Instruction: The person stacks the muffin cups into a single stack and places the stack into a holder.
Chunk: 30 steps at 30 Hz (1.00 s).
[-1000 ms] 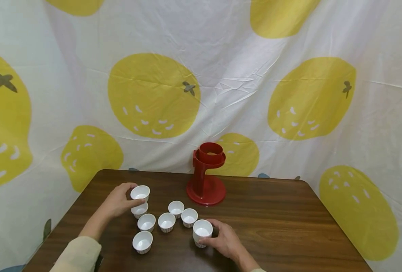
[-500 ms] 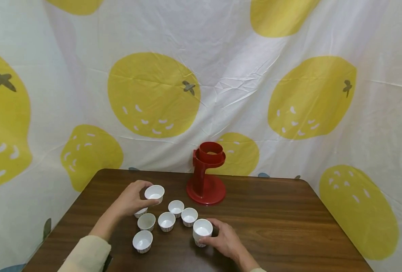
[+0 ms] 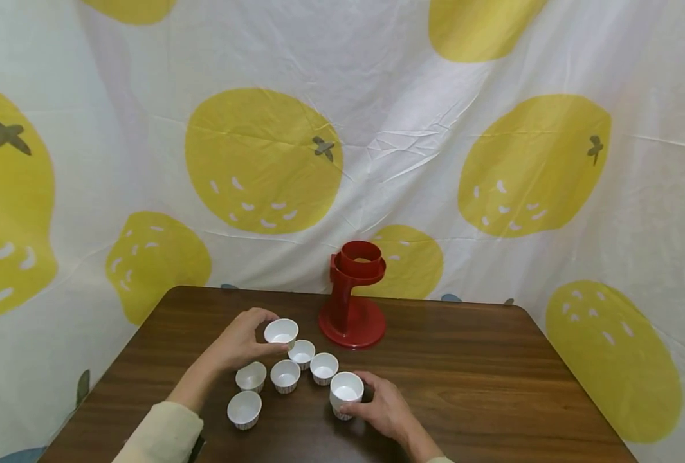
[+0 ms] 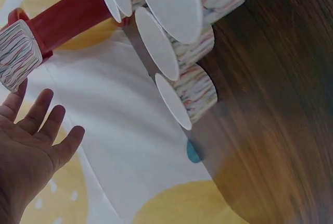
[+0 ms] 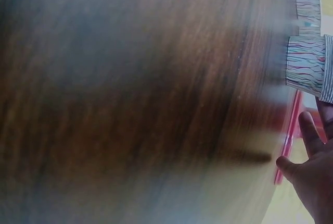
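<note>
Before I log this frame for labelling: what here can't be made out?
- Left hand: its fingertips, head view, hidden behind the held cup.
- Right hand: its palm side, behind the front cup.
- Red stand: inside its ring, angle too low.
- Table: right wrist view, blurred.
- Cup pattern: too small in head view.

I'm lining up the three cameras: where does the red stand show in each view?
Head: the red stand is upright at the table's far edge, centre.
Left wrist: a red bar across the upper left, behind the cups.
Right wrist: only a thin red sliver at the right edge.
Shared landmark: the striped paper cups.
</note>
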{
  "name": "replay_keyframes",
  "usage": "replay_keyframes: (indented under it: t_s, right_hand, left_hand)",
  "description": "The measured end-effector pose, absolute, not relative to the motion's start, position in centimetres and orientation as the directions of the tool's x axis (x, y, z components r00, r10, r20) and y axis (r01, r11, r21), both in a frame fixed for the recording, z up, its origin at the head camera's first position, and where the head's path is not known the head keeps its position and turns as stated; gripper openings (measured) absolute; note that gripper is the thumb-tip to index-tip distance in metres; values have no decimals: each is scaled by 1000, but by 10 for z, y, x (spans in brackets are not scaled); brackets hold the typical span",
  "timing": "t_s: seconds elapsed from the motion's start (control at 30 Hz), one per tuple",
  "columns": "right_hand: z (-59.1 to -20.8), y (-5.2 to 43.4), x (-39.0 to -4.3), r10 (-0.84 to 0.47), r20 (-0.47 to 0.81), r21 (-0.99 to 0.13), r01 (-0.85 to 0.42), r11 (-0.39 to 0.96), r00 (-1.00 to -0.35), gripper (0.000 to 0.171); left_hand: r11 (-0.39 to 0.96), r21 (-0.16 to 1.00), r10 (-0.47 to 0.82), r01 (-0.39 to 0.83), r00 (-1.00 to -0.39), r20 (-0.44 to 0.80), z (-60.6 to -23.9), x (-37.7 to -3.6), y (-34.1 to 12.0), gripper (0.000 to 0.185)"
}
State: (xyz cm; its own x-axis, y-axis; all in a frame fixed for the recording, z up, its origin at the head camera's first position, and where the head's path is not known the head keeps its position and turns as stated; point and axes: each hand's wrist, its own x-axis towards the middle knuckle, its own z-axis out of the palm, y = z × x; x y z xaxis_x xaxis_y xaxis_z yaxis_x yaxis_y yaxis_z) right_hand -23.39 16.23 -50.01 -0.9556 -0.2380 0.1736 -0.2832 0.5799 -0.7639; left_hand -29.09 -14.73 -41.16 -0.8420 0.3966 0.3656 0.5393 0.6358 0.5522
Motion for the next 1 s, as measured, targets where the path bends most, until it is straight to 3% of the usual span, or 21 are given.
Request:
replay_keyframes:
  t_s: [0.7, 1.0]
  right_hand:
    - [-501, 162, -235, -242, 174, -771, -285, 569, -954, 62]
    - [-501, 163, -235, -244, 174, -770, -287, 570, -954, 62]
  left_hand:
    - [551, 550, 505, 628, -775, 380, -408, -284, -113, 52]
    - [561, 572, 505, 599, -795, 336, -413, -283, -96, 53]
